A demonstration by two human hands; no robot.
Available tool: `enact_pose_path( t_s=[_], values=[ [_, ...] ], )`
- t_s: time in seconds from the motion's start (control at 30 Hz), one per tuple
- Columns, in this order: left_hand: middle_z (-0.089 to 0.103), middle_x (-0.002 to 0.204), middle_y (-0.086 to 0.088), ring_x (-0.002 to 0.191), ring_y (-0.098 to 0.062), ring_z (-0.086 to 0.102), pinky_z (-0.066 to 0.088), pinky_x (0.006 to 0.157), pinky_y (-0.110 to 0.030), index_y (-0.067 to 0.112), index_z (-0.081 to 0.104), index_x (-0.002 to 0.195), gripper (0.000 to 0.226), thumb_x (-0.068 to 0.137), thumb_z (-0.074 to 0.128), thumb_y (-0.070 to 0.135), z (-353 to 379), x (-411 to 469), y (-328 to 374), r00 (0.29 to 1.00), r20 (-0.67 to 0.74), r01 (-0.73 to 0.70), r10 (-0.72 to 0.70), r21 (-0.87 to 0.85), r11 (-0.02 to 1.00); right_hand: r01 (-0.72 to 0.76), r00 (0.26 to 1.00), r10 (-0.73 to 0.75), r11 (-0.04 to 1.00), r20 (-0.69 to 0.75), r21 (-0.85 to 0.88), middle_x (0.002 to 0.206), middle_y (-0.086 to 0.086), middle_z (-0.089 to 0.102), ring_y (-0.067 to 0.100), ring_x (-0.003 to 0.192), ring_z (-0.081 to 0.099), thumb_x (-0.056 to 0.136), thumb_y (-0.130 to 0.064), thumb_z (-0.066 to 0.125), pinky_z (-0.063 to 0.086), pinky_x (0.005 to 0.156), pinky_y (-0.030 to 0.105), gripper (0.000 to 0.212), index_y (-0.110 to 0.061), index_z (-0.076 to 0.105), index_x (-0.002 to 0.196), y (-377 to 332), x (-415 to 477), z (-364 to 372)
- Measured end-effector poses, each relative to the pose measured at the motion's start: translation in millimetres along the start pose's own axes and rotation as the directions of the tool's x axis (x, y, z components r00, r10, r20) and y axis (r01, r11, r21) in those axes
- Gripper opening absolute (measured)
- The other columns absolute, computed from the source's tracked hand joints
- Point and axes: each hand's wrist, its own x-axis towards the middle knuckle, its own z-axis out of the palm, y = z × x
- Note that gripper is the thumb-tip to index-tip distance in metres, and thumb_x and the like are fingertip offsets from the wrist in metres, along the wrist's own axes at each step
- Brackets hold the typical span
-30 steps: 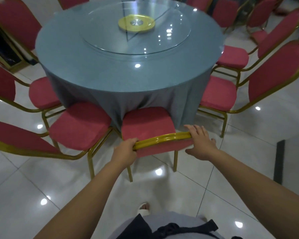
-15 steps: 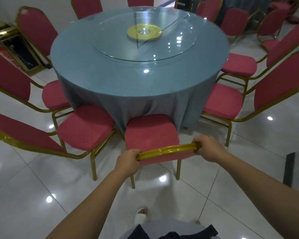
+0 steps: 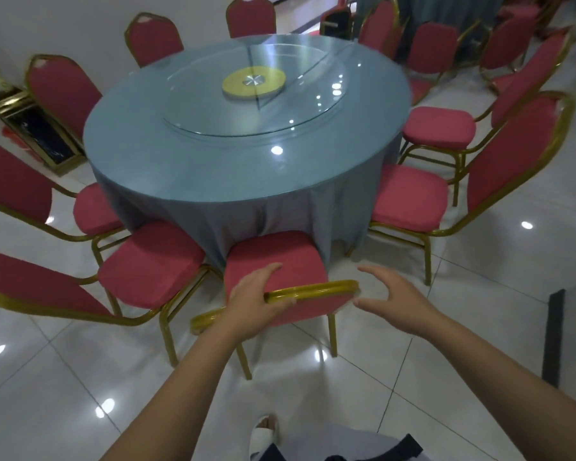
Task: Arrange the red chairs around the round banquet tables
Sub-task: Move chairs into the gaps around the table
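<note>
Left hand (image 3: 258,294) loosely curled over the gold top rail (image 3: 313,289) of the red chair (image 3: 273,257) – right hand (image 3: 393,301) just beside the rail end, not touching, fingers spread and curved.

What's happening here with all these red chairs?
A person is standing behind a red padded chair with a gold metal frame, its seat pushed in against the round table under a grey-blue cloth. Their left hand loosely holds the chair's gold top rail, thumb beneath it. The right hand hovers open just off the rail's right end, touching nothing. Neighbouring red chairs ring the table on both sides.
</note>
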Motion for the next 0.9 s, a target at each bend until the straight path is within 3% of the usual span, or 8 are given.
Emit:
enact_pose_path(
  t_s=[0.13, 0.33, 0.6, 0.77, 0.9],
  values=[
    [0.037, 0.153, 0.005, 0.141, -0.017, 0.033, 0.03, 0.116, -0.042, 0.031, 0.033, 0.151, 0.076, 0.086, 0.068, 0.051, 33.3, 24.5, 63.8, 0.993, 0.066, -0.101, 0.099, 0.029, 0.994, -0.025, 0.996, 0.024, 1.0, -0.088, -0.012, 0.156, -0.008, 0.035, 0.016, 0.141, 0.034, 0.085, -0.049, 0.072, 0.033, 0.114, 0.04, 0.072, -0.037, 0.039, 0.148, 46.9, -33.9, -47.4],
    [0.046, 0.144, 0.005, 0.134, -0.013, 0.042, 0.035, 0.11, -0.031, 0.032, 0.04, 0.147, 0.072, 0.083, 0.074, 0.039, 103.7, 62.0, 137.2, 0.976, 0.14, -0.165, 0.166, -0.012, 0.986, -0.076, 0.971, 0.08, 0.997, -0.227, 0.025, 0.156, -0.007, 0.034, 0.015, 0.142, 0.033, 0.083, -0.054, 0.071, 0.033, 0.116, 0.043, 0.074, -0.039, 0.038, 0.147, 126.1, -73.6, -117.6],
    [0.037, 0.15, 0.005, 0.138, -0.014, 0.036, 0.032, 0.115, -0.04, 0.032, 0.035, 0.148, 0.074, 0.085, 0.071, 0.046, 183.2, 115.7, 229.9, 0.899, 0.337, -0.311, 0.28, 0.04, 0.95, -0.098, 0.924, 0.137, 0.987, -0.356, 0.124, 0.153, -0.01, 0.037, 0.014, 0.14, 0.035, 0.083, -0.053, 0.072, 0.035, 0.114, 0.044, 0.073, -0.043, 0.037, 0.146, 208.5, -90.0, -192.2],
    [0.04, 0.136, 0.015, 0.126, -0.005, 0.04, 0.031, 0.101, -0.019, 0.031, 0.037, 0.146, 0.072, 0.085, 0.073, 0.039, 218.8, 195.6, 294.6, 0.865, 0.37, -0.365, 0.338, 0.002, 0.931, -0.119, 0.879, 0.188, 0.976, -0.438, 0.181, 0.154, -0.011, 0.035, 0.013, 0.14, 0.034, 0.083, -0.052, 0.071, 0.033, 0.113, 0.036, 0.074, -0.04, 0.037, 0.147, 256.8, -69.3, -243.1],
    [0.041, 0.139, 0.007, 0.133, -0.014, 0.04, 0.032, 0.1, -0.018, 0.023, 0.034, 0.15, 0.08, 0.083, 0.077, 0.031, 265.2, 283.7, 357.5, 0.854, 0.365, -0.383, 0.371, -0.043, 0.923, -0.162, 0.858, 0.232, 0.969, -0.458, 0.187, 0.157, -0.009, 0.032, 0.013, 0.143, 0.031, 0.083, -0.051, 0.071, 0.03, 0.116, 0.038, 0.076, -0.038, 0.036, 0.149, 303.2, -30.5, -303.4]
  ],
)
